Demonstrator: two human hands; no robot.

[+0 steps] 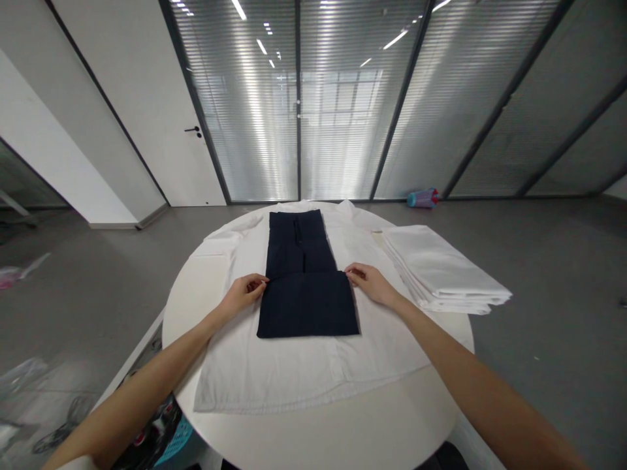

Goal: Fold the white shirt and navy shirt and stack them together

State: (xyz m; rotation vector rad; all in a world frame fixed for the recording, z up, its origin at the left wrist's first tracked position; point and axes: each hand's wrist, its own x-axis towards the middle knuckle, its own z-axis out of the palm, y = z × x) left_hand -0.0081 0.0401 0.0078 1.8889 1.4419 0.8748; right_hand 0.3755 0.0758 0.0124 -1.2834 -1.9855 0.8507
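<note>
A dark navy garment [304, 281], partly folded over itself, lies lengthwise on a white shirt [294, 365] spread over a round white table [343, 437]. My left hand [243, 292] pinches the left corner of the folded-over navy layer. My right hand [369, 281] pinches its right corner. Both hands rest on the cloth at the fold's upper edge, fingers closed on the fabric.
A stack of folded white cloths [441, 267] sits on the table's right side, partly over the edge. A blue and red object [422, 198] lies on the floor by the glass wall. A basket and clutter [166, 431] stand on the floor at the lower left.
</note>
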